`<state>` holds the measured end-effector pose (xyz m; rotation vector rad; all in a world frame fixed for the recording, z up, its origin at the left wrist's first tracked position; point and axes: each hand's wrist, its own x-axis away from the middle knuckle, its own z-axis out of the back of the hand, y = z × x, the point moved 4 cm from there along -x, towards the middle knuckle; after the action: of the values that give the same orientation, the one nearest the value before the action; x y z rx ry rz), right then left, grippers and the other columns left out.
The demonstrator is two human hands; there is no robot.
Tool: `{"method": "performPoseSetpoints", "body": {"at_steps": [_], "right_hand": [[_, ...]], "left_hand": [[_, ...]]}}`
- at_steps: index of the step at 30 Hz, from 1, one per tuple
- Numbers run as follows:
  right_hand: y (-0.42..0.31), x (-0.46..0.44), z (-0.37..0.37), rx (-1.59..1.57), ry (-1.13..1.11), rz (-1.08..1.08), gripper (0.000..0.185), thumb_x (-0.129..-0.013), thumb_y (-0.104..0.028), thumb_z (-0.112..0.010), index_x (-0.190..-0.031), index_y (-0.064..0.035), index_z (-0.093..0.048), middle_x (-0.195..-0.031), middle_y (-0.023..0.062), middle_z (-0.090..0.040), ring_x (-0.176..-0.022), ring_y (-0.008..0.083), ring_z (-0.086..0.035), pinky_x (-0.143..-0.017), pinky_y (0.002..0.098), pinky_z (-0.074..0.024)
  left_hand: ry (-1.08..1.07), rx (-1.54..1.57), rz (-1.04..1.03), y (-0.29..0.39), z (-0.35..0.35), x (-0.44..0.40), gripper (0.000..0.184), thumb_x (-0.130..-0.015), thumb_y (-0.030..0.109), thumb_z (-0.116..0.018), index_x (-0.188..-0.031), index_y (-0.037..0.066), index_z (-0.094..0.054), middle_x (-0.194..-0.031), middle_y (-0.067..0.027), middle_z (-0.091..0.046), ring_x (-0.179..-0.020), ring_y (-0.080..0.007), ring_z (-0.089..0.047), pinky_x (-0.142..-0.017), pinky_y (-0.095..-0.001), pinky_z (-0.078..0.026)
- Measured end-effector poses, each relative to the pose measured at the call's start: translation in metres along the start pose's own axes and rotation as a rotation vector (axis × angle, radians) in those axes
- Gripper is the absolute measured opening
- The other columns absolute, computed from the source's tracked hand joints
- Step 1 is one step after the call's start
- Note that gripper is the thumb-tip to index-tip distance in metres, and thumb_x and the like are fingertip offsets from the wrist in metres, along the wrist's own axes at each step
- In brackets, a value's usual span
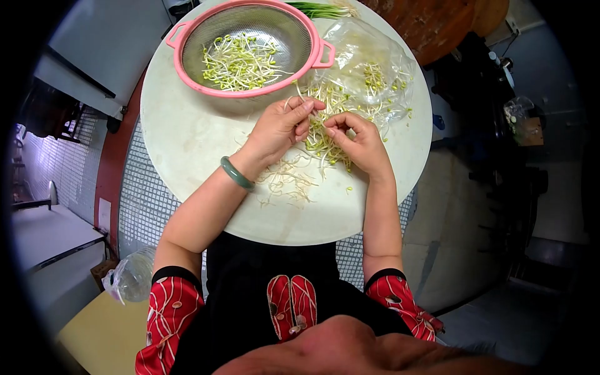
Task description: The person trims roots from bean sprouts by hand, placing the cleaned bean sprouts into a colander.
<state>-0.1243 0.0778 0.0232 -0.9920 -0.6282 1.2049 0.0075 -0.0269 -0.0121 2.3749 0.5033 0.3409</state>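
Observation:
My left hand (281, 126), with a green bangle (237, 174) on its wrist, is closed in a pinch on a bean sprout (298, 89) whose pale stem pokes up past the fingers. Close by on the right, my right hand (361, 142) is also pinched shut; what lies between its fingertips is too small to make out. Behind and beneath both hands spreads a heap of bean sprouts (331, 100) with yellow-green heads. Thin brownish root ends (289, 181) lie scattered nearer me, below the left hand. More sprouts (240, 62) rest inside the pink-rimmed metal colander (206, 91).
The round white table (187, 147) carries everything. A clear plastic bag (369, 47) with some sprouts lies at the back right, near a bunch of green onions (319, 9). A large clear plastic bottle (134, 275) stands off to the lower left.

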Motion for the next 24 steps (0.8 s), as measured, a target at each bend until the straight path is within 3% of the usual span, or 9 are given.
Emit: {"method": "performPoseSetpoints", "body": {"at_steps": [2,8,11,14,17,21,24], "right_hand": [[-0.005,0.0,0.002,0.102,0.014,-0.021,0.009,-0.083,-0.003,-0.066,-0.09,0.002,-0.065,-0.083,0.0031,-0.064,-0.074,0.0094,-0.056,-0.068,0.0247,-0.0456],[-0.009,0.001,0.0,0.167,-0.007,0.137,0.011,-0.08,-0.008,-0.068,-0.089,-0.0008,-0.066,-0.077,0.0057,-0.064,-0.066,0.0145,-0.057,-0.06,0.027,-0.0461],[-0.018,0.003,-0.004,0.173,0.001,0.186,0.01,-0.079,-0.008,-0.069,-0.085,-0.0015,-0.065,-0.077,0.0068,-0.063,-0.067,0.0175,-0.058,-0.063,0.0286,-0.0473],[-0.024,0.006,-0.011,0.147,-0.265,0.46,0.004,-0.079,-0.004,-0.067,-0.08,-0.0017,-0.065,-0.081,0.0056,-0.066,-0.074,0.0171,-0.06,-0.068,0.0287,-0.0466],[-0.035,0.008,-0.007,0.128,-0.008,0.458,0.006,-0.077,-0.005,-0.07,-0.076,-0.0023,-0.064,-0.081,0.0061,-0.066,-0.076,0.0178,-0.06,-0.07,0.03,-0.0467],[-0.019,0.003,0.017,0.127,0.438,0.319,0.011,-0.079,-0.005,-0.073,-0.087,-0.003,-0.065,-0.086,0.0055,-0.064,-0.071,0.0158,-0.057,-0.066,0.0276,-0.0476],[-0.014,0.001,0.019,0.195,0.472,0.315,0.021,-0.078,-0.005,-0.075,-0.098,-0.0051,-0.066,-0.09,0.0047,-0.063,-0.072,0.013,-0.055,-0.065,0.0255,-0.0466]], "left_hand": [[0.016,-0.077,-0.01,-0.002,0.003,0.0,0.023,-0.099,0.021,-0.057,-0.107,-0.001,-0.061,-0.08,0.0007,-0.053,-0.059,-0.0061,-0.044,-0.055,-0.0193,-0.037],[0.047,-0.052,-0.07,0.001,-0.007,0.003,0.023,-0.1,0.019,-0.055,-0.108,-0.001,-0.061,-0.078,0.0011,-0.054,-0.059,-0.006,-0.044,-0.055,-0.0198,-0.038],[0.026,0.005,-0.112,0.005,-0.002,0.002,0.024,-0.1,0.018,-0.054,-0.111,-0.002,-0.061,-0.079,0.0013,-0.054,-0.058,-0.0049,-0.043,-0.054,-0.0188,-0.037],[0.051,-0.053,-0.099,0.014,-0.005,0.005,0.025,-0.099,0.019,-0.056,-0.114,-0.001,-0.062,-0.079,0.002,-0.054,-0.056,-0.0038,-0.042,-0.051,-0.0176,-0.035],[0.072,-0.253,-0.013,0.013,-0.007,0.007,0.025,-0.098,0.019,-0.057,-0.113,0.001,-0.066,-0.077,0.0033,-0.054,-0.054,-0.0031,-0.041,-0.049,-0.0172,-0.032],[0.031,-0.431,0.041,0.002,-0.014,0.007,0.024,-0.097,0.018,-0.059,-0.113,0.002,-0.067,-0.074,0.0049,-0.054,-0.054,-0.001,-0.04,-0.048,-0.0163,-0.031],[-0.004,-0.526,0.079,-0.007,-0.017,0.006,0.024,-0.097,0.018,-0.059,-0.113,0.002,-0.067,-0.072,0.0055,-0.053,-0.053,-0.0007,-0.039,-0.047,-0.0165,-0.031]]}}
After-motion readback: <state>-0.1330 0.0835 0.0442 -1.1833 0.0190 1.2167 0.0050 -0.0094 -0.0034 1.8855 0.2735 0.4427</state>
